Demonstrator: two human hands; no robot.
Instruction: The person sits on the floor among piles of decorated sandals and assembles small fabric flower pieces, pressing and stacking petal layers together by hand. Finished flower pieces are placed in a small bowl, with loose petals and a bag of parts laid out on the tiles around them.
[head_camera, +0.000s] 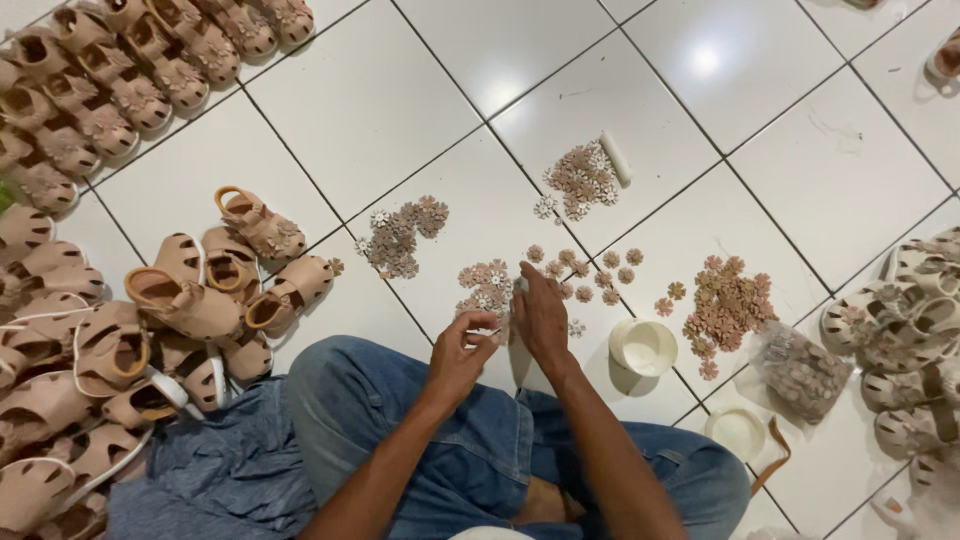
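The white glazed tile floor (330, 110) fills the frame and carries everything. Along the left edge, from upper left to lower left, lie rows and a loose heap of small tan rubber sandals with cut-out uppers (190, 300); a paler cream batch of the same sandals (905, 330) is stacked at the right edge. The person sits at the bottom centre in blue denim trousers (400, 420).

Next in size are the heaps of small pink and white flower-shaped trims: one at upper centre (580, 180) beside a short white stick (616, 157), one at centre left (400, 235), one at centre right (730, 305), and a thin scatter just above the hands (590, 270). A clear plastic bag of more trims (800, 372) lies at lower right, near two round white tape rolls (643, 346).

The left hand (462, 352) is pinched shut on something small, probably one flower, though it is too tiny to be sure. The right hand (541, 315) lies palm down, fingers loosely spread over the nearest flower pile (485, 287) at the centre, holding nothing that shows.

To do this sorting well, I judge it best to lift one flower at a time by its edge, keep the heaps well apart, and steady the pile with the flat hand so none skid across the slick tiles.
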